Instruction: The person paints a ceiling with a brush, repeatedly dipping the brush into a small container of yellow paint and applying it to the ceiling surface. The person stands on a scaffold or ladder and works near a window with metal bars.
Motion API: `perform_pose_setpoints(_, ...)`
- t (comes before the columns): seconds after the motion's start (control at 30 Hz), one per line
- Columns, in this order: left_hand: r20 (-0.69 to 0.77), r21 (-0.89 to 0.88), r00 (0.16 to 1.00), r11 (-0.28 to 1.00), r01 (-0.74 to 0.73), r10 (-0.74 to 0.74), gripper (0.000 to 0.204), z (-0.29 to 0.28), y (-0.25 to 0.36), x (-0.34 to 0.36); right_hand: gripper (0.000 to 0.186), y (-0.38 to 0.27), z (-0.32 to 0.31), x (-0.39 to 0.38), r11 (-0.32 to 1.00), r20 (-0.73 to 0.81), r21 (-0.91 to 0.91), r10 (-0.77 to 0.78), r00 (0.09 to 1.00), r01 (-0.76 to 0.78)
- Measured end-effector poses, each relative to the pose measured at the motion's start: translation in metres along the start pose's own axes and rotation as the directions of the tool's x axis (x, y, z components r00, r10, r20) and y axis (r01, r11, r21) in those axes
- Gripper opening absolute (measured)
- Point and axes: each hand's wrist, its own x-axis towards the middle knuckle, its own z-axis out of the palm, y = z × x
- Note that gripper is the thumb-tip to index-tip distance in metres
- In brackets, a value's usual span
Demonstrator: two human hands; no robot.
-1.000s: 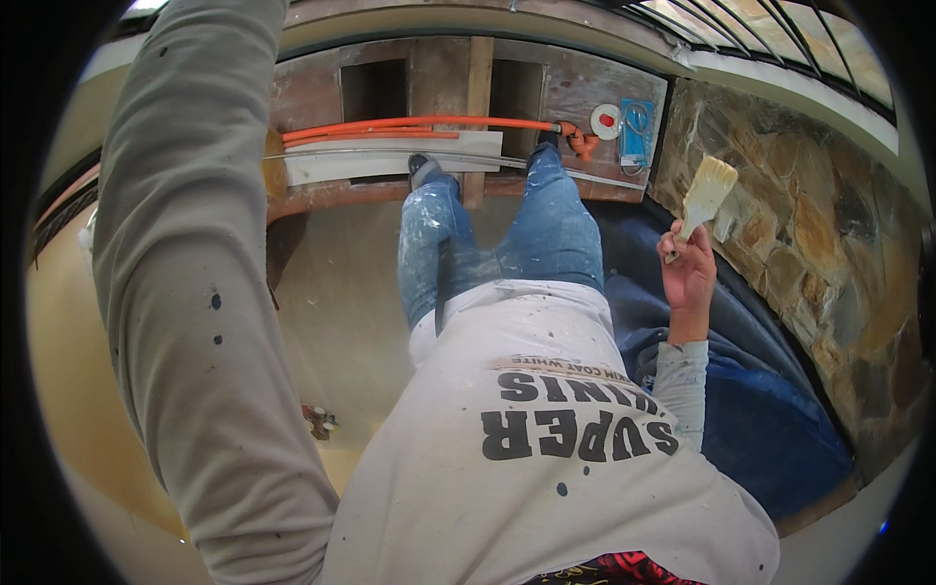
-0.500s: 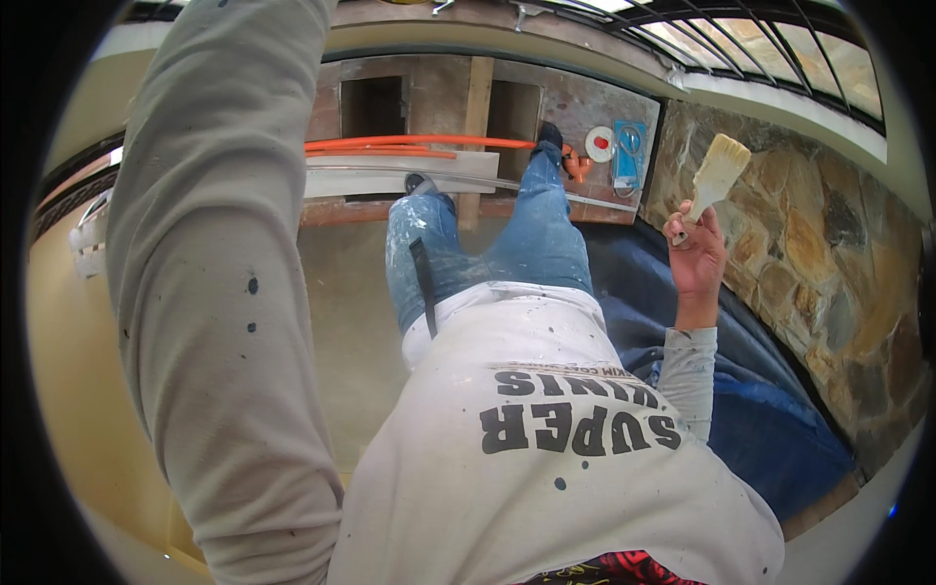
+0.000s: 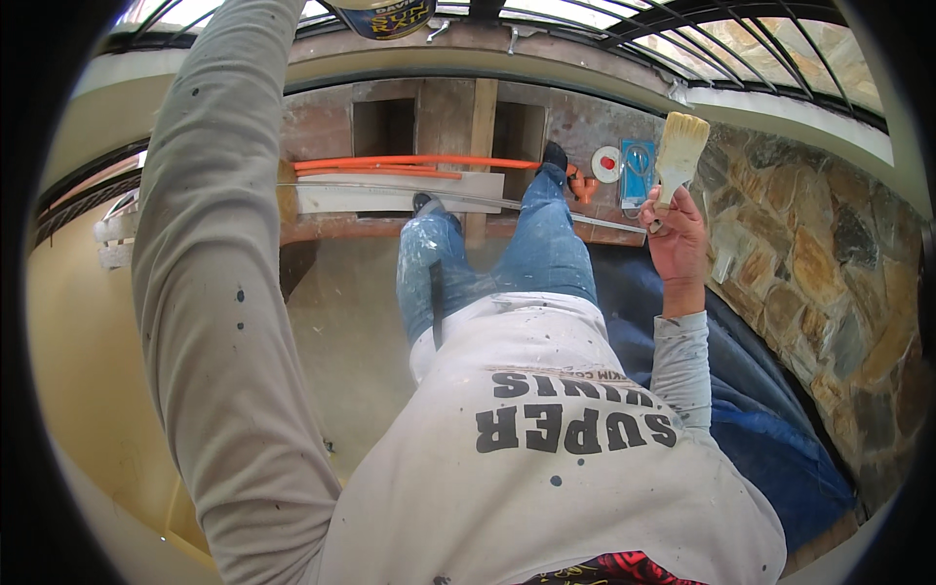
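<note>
A paintbrush [image 3: 681, 148] with pale, paint-caked bristles points upward in my right hand [image 3: 677, 246], its fingers closed round the handle. On the other side, my left sleeve [image 3: 219, 283], specked with dark paint, stretches up past the top edge, so that hand is out of sight. Beyond the sleeve's upper end, a paint can [image 3: 388, 19] with a dark label shows only its lower part. Whether my left hand holds the can is hidden.
I stand with my feet on a brown ledge [image 3: 600, 107] with square openings. Orange pipes [image 3: 409, 161], a white board [image 3: 341, 195], a tape roll [image 3: 605, 164] and a blue packet [image 3: 638, 174] lie there. A blue tarp [image 3: 741, 439] runs along the stone wall [image 3: 809, 263]; black bars [image 3: 741, 39] stand ahead.
My right hand has moved left with the brush, which now stands more upright. The paint can has come further into view at the top, and my left arm has shifted slightly.
</note>
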Motion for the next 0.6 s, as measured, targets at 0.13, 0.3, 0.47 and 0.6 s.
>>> perform_pose_setpoints(0.13, 0.080, 0.032, 0.997, 0.999, -0.006, 0.003, 0.024, -0.015, 0.005, -0.013, 0.030, -0.014, 0.006, 0.004, 0.999, 0.049, -0.038, -0.015, 0.999, 0.017)
perform_pose_setpoints(0.3, 0.006, 0.001, 0.998, 0.998, 0.061, -0.061, 0.038, -0.022, 0.044, -0.049, 0.033, -0.024, 0.012, 0.000, 0.963, 0.043, -0.263, -0.050, 0.998, 0.059)
perform_pose_setpoints(0.47, 0.105, -0.088, 0.980, 0.980, 0.181, -0.171, 0.042, -0.012, 0.030, -0.109, 0.035, -0.027, 0.028, 0.015, 0.908, 0.083, -0.405, -0.080, 0.993, 0.107)
perform_pose_setpoints(0.6, 0.435, -0.782, 0.844, 0.332, 0.527, -0.314, 0.039, -0.002, 0.019, -0.153, 0.038, -0.023, 0.078, 0.023, 0.939, 0.140, -0.330, -0.052, 0.989, 0.096)
